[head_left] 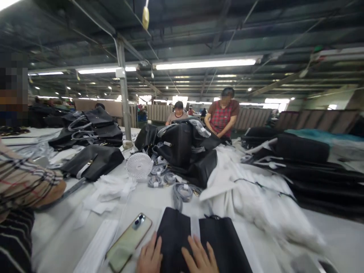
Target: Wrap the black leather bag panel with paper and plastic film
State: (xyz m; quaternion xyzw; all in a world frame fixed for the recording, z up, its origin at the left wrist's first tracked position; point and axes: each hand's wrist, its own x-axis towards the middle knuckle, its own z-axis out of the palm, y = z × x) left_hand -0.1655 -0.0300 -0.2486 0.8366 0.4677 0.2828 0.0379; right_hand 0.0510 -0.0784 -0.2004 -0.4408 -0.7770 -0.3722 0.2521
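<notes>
Left hand [149, 256] and right hand [200, 258] are brought to a black bag [224, 242]!

Right fingers are spread across it, left ones slightly parted at its left edge; on the white table [145, 201], it is flanked by a phone [129, 242].

- Looks like matt leather on the black bag [176, 231]
- Looks glossy on the phone [129, 242]
- Looks like plastic on the fan [139, 165]
- Resembles rumpled cloth in the white heap [256, 193]
- Looks like smooth metal on the post [123, 94]
</notes>
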